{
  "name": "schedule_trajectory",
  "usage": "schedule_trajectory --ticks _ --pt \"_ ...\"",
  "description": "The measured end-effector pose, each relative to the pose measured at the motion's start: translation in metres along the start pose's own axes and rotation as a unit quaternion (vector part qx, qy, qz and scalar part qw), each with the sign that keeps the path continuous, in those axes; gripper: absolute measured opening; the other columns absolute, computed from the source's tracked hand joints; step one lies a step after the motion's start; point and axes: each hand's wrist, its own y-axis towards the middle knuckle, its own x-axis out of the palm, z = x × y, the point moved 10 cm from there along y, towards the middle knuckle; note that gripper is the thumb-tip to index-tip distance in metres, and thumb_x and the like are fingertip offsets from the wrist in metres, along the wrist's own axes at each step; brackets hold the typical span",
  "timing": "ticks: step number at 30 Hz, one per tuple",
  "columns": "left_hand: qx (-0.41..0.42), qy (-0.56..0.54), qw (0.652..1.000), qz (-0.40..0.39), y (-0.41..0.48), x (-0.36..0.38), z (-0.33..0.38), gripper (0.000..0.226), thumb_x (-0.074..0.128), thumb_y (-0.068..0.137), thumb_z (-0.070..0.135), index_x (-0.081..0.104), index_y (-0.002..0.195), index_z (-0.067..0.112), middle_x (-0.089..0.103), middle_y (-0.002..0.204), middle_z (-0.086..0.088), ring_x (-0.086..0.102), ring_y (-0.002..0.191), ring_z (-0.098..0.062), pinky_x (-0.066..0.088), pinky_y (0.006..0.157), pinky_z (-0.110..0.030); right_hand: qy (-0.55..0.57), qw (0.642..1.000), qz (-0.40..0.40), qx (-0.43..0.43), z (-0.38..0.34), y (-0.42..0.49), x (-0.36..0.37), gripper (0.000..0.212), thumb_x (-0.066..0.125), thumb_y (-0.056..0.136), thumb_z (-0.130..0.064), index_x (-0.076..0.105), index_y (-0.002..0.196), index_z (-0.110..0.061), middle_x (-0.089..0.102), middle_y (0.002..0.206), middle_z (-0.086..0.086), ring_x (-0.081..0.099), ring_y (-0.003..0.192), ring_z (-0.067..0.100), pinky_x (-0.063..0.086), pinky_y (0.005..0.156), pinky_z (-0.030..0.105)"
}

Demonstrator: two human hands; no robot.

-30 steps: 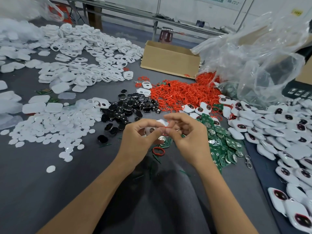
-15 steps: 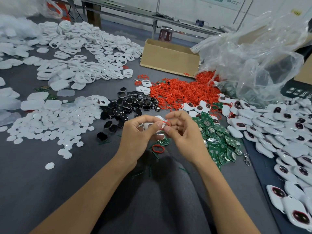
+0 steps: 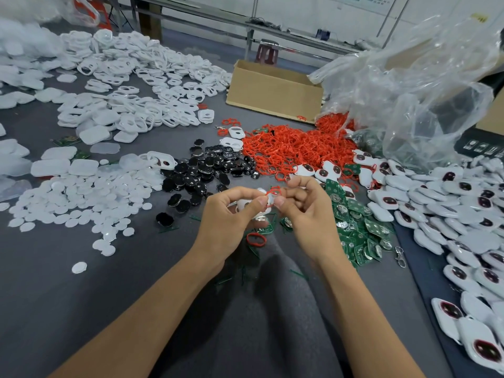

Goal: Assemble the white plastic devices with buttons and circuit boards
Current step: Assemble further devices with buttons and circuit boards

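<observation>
grey floor point(image 3: 54, 282) is covered in sorted piles. clear plastic bag point(image 3: 409, 99), upper right, lies open; red rings and some dark green parts are seen at its mouth. cardboard box point(image 3: 272, 91), upper centre: contents are hidden by its wall. empty shells point(image 3: 131, 85) are heaped upper left, finished devices point(image 3: 450, 203) along the right edge, white discs point(image 3: 76, 203) at left, red ring pile point(image 3: 294, 151) in the centre, black buttons point(image 3: 210, 170) beside it, circuit boards point(image 3: 357, 230) right of the hands.

left hand point(image 3: 229, 222): grip is clamped on a white shell point(image 3: 246, 205), held above the floor at frame centre. right hand point(image 3: 308, 214): grip is pinched on a red ring point(image 3: 274, 192) at the shell's top edge.

change: the ring, barely seen a second ago, is now stood up in plain sight against the shell, with both hands brought closer together. it is judged that the ring is being seated; the board and button are probably not yet added.
</observation>
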Motion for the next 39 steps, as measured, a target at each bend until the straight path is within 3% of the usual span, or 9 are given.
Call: schedule_trajectory --ticks 4,10,13,19,24,26,29,33,39 --pt "0.000 0.005 1.000 0.002 0.000 0.000 -0.001 0.007 0.073 0.082 0.008 0.075 0.079 0.014 0.074 0.082 -0.008 0.070 0.069 -0.024 0.057 0.058 -0.024 -0.014 1.000 -0.010 0.005 0.002 -0.002 0.005 0.031 0.053 0.086 0.016 0.046 0.088 -0.014 0.051 0.074 0.004 0.047 0.063 0.007 0.041 0.060 0.012" --pt "-0.016 -0.085 0.996 -0.025 -0.002 0.008 -0.003 0.007 0.074 0.074 0.009 0.073 0.081 0.009 0.072 0.088 -0.007 0.070 0.077 -0.017 0.058 0.064 -0.025 0.020 0.998 0.051 0.008 0.003 -0.002 -0.009 0.014 0.068 0.080 0.004 0.065 0.091 -0.005 0.067 0.077 0.006 0.061 0.066 0.010 0.050 0.066 0.021" --pt "-0.019 -0.078 0.996 -0.039 -0.004 0.013 -0.006 0.005 0.071 0.079 0.003 0.071 0.082 0.007 0.070 0.092 -0.009 0.070 0.077 -0.016 0.060 0.065 -0.031 -0.065 0.995 0.065 -0.040 -0.006 -0.003 -0.011 0.011 0.069 0.082 -0.001 0.069 0.080 -0.011 0.070 0.073 0.003 0.061 0.063 0.009 0.049 0.064 0.021" --pt "-0.025 -0.078 0.996 -0.022 -0.002 0.012 -0.006 0.040 0.062 0.085 -0.008 0.061 0.120 0.011 0.072 0.097 -0.009 0.070 0.085 -0.014 0.059 0.073 -0.026 -0.223 0.946 0.159 -0.173 -0.033 -0.014 -0.020 0.012 0.065 0.083 -0.009 0.063 0.080 -0.021 0.062 0.064 -0.010 0.058 0.057 0.003 0.045 0.059 0.012" --pt "-0.041 -0.030 0.998 -0.028 -0.006 0.014 -0.013 0.028 0.057 0.090 -0.007 0.063 0.114 0.005 0.071 0.096 -0.009 0.069 0.081 -0.014 0.058 0.076 -0.033 -0.351 0.888 0.128 -0.268 -0.044 -0.023 0.002 0.004 0.067 0.082 -0.007 0.067 0.084 -0.010 0.067 0.074 -0.001 0.061 0.065 0.013 0.049 0.064 0.029" --pt "-0.058 -0.032 0.997 -0.036 -0.007 0.017 -0.016 0.027 0.056 0.091 -0.005 0.060 0.115 0.007 0.070 0.092 -0.006 0.069 0.075 -0.017 0.056 0.067 -0.032 -0.378 0.876 0.119 -0.275 -0.042 -0.024 0.007 0.003 0.065 0.083 -0.008 0.068 0.086 -0.009 0.067 0.077 0.003 0.061 0.067 0.020 0.049 0.062 0.036" --pt "-0.084 -0.086 0.992 -0.048 -0.008 0.022 -0.018 0.020 0.055 0.092 -0.004 0.057 0.109 0.007 0.065 0.083 -0.007 0.066 0.064 -0.015 0.053 0.053 -0.023 -0.405 0.856 0.114 -0.301 -0.046 -0.028 0.014 0.007 0.064 0.084 -0.007 0.069 0.088 -0.007 0.066 0.080 0.007 0.061 0.069 0.025 0.049 0.064 0.036" --pt "-0.091 -0.130 0.986 -0.045 -0.006 0.023 -0.017 0.005 0.054 0.094 0.010 0.057 0.096 0.007 0.058 0.076 -0.008 0.058 0.061 -0.012 0.052 0.053 -0.020 -0.430 0.831 0.113 -0.335 -0.050 -0.033 0.020 0.012 0.062 0.085 -0.006 0.072 0.091 -0.005 0.069 0.082 0.009 0.062 0.074 0.030 0.048 0.067 0.037" --pt "-0.095 -0.165 0.981 -0.032 -0.001 0.015 -0.019 0.009 0.052 0.096 0.012 0.056 0.096 0.004 0.065 0.075 -0.005 0.061 0.067 -0.015 0.056 0.059 -0.025 -0.373 0.875 0.060 -0.302 -0.045 -0.029 0.026 0.017 0.064 0.085 -0.008 0.072 0.100 -0.006 0.070 0.094 0.007 0.064 0.086 0.027 0.049 0.078 0.033"
